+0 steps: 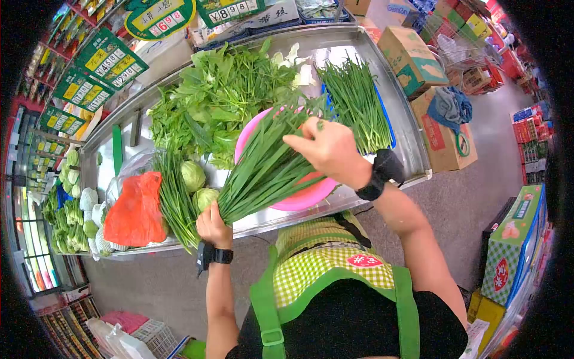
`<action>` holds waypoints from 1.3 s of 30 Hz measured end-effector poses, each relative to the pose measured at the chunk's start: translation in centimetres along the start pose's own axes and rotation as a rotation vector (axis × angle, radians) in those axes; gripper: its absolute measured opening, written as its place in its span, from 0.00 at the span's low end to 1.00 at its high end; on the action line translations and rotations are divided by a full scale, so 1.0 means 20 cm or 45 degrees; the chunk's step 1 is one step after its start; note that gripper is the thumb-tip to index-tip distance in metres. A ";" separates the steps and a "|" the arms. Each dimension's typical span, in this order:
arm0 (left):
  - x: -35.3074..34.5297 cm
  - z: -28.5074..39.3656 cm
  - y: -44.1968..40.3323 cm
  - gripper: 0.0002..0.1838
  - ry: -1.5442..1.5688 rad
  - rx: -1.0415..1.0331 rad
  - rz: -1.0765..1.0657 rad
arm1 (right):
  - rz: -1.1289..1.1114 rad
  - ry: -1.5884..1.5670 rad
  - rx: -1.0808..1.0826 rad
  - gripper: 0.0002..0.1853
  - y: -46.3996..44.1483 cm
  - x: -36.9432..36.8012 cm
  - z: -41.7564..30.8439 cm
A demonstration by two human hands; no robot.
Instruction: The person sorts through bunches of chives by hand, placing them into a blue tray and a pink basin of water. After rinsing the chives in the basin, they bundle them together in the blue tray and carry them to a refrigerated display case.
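My left hand (214, 228) is closed around the lower ends of a bunch of garlic chives (260, 170). The long flat leaves slant up and right across a pink basin (314, 198), covering much of it. Over the leaf tips is my right hand (333, 154), its fingers curled; whatever they pinch is hidden, and a small green scrap clings near the knuckles. Another bundle of green stalks (176, 200) lies left of my left hand, beside two round pale-green cabbages (192, 176). More chives (356, 105) lie in a blue tray (391, 134) at the right.
A metal counter (412, 149) carries a leafy green heap (209, 102) at the back. A red plastic bag (134, 209) lies on the left. Cardboard boxes (439, 134) stand beyond its right end, one with a denim cloth (449, 106). Price signs (110, 57) hang upper left.
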State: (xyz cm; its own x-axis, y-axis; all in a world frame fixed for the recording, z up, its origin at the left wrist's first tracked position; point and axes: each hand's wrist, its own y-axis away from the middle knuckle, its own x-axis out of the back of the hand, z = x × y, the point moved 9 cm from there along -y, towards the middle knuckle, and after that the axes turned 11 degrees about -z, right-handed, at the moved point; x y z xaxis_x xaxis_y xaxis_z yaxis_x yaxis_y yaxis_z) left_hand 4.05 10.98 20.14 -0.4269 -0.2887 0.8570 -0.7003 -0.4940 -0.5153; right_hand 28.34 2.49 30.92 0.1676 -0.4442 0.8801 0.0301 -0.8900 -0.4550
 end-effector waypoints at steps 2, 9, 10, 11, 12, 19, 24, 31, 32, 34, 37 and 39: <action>0.01 0.01 0.00 0.17 0.002 -0.023 0.051 | 0.050 0.019 0.054 0.12 0.02 0.00 -0.04; 0.00 -0.01 0.01 0.20 0.054 0.159 -0.078 | 0.244 0.129 0.172 0.15 0.08 0.05 -0.14; 0.00 -0.01 0.02 0.21 0.050 0.159 -0.062 | 0.207 0.104 0.180 0.13 0.08 0.05 -0.14; 0.01 -0.01 0.02 0.22 0.046 0.159 -0.045 | 0.171 0.079 0.188 0.11 0.08 0.05 -0.14; 0.01 -0.01 0.02 0.22 0.045 0.159 -0.044 | 0.172 0.079 0.189 0.11 0.08 0.05 -0.14; 0.03 -0.01 0.04 0.23 0.025 0.124 -0.011 | 0.050 -0.038 0.064 0.19 0.05 0.00 -0.07; 0.05 0.01 0.04 0.25 0.022 0.082 0.005 | 0.125 0.048 -0.056 0.19 0.03 0.03 0.00; 0.06 0.01 0.04 0.24 0.054 0.080 0.034 | 0.088 0.027 0.004 0.13 0.02 0.05 0.07; 0.07 0.00 0.04 0.24 0.070 0.071 0.071 | 0.088 0.027 0.003 0.13 0.02 0.05 0.08; 0.07 0.00 0.04 0.24 0.075 0.086 0.033 | 0.035 -0.017 0.003 0.10 0.02 0.03 0.09; 0.06 -0.01 0.04 0.23 0.067 0.088 0.027 | -0.038 -0.142 -0.047 0.04 0.02 0.01 0.12; 0.07 -0.01 0.05 0.23 0.055 0.079 0.056 | -0.063 -0.337 -0.088 0.04 0.03 0.00 0.16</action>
State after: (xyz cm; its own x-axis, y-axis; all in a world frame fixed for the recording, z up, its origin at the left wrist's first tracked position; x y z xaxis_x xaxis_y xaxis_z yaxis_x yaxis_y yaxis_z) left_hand 2.65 10.29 20.91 -0.4817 -0.2763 0.8317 -0.6442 -0.5318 -0.5498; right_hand 31.45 2.28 30.28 0.4199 -0.3655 0.8307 -0.0213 -0.9190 -0.3936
